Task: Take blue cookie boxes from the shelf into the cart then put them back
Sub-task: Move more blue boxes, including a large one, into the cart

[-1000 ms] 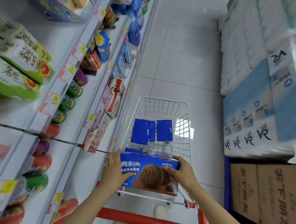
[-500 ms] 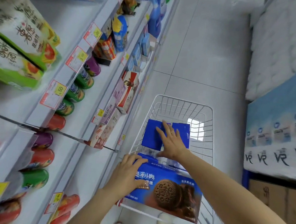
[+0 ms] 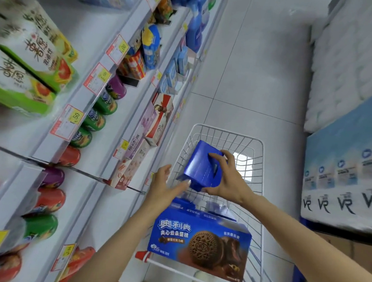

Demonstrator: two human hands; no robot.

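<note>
White store shelf [image 3: 108,104] of snack boxes and cans on the left. Left hand [image 3: 164,187] open, fingers spread, fingertips touching lower left edge of plain blue cardboard cookie box [image 3: 201,166]. Box tilted, raised above white wire cart [image 3: 253,167]. Right hand [image 3: 228,179] clamped on its right side, thumb underneath. Large blue printed cookie carton [image 3: 200,241] sits at cart's near end.
</note>
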